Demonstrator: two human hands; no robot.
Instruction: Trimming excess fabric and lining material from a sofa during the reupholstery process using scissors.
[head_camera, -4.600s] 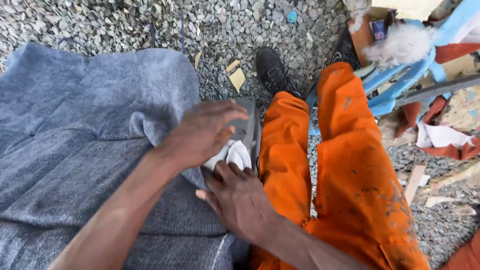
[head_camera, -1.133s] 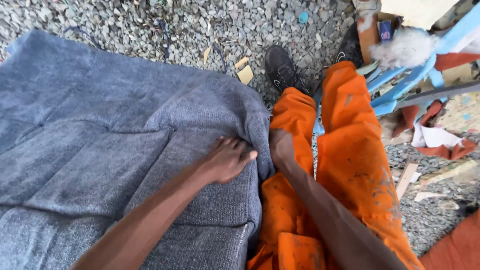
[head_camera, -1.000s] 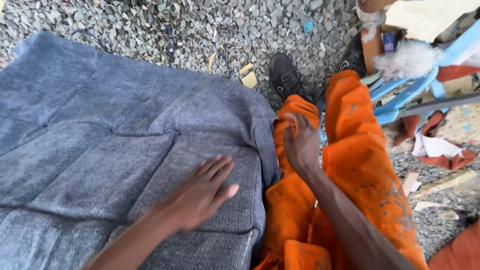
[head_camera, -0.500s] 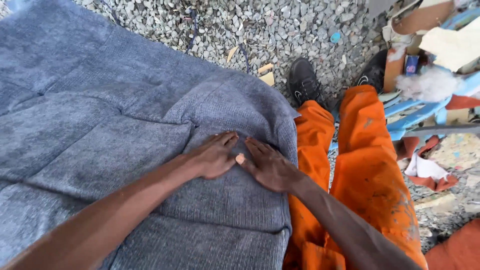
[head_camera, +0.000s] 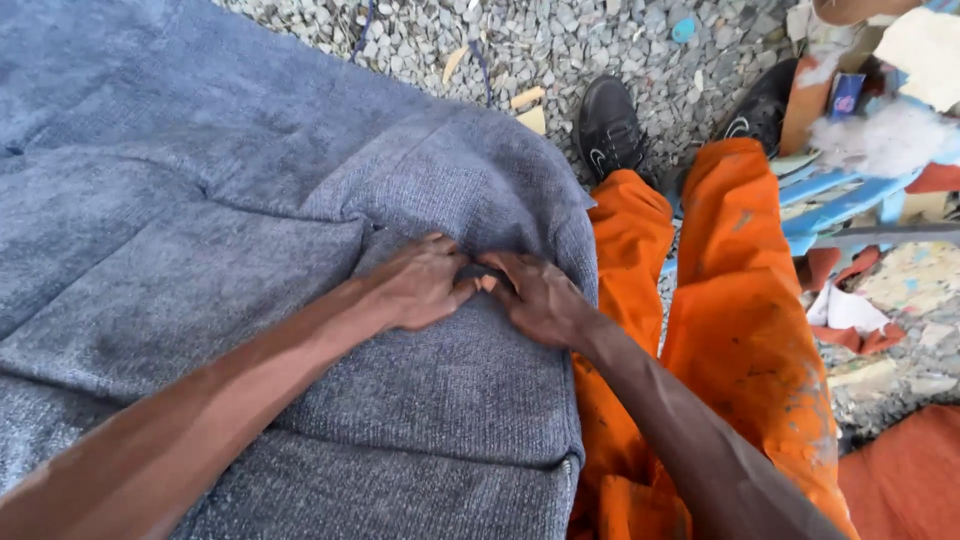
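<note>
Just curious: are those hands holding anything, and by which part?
Both hands, left and right, pinch the grey fabric cushion cover at a fold near its edge.

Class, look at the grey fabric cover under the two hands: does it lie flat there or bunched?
Bunched. The left hand and right hand pinch the grey fabric cover between their fingertips.

One view only, from a camera worn on the person's head. It looks steeply down and slightly forward over the person's own forearms and legs. It sits close: the left hand (head_camera: 425, 285) and right hand (head_camera: 540, 295) meet near frame centre on a grey fabric cushion (head_camera: 200, 250) filling the left. Orange trouser legs (head_camera: 740, 300) occupy the near right; gravel ground (head_camera: 600, 40) lies far. No second view shares the scene.
</note>
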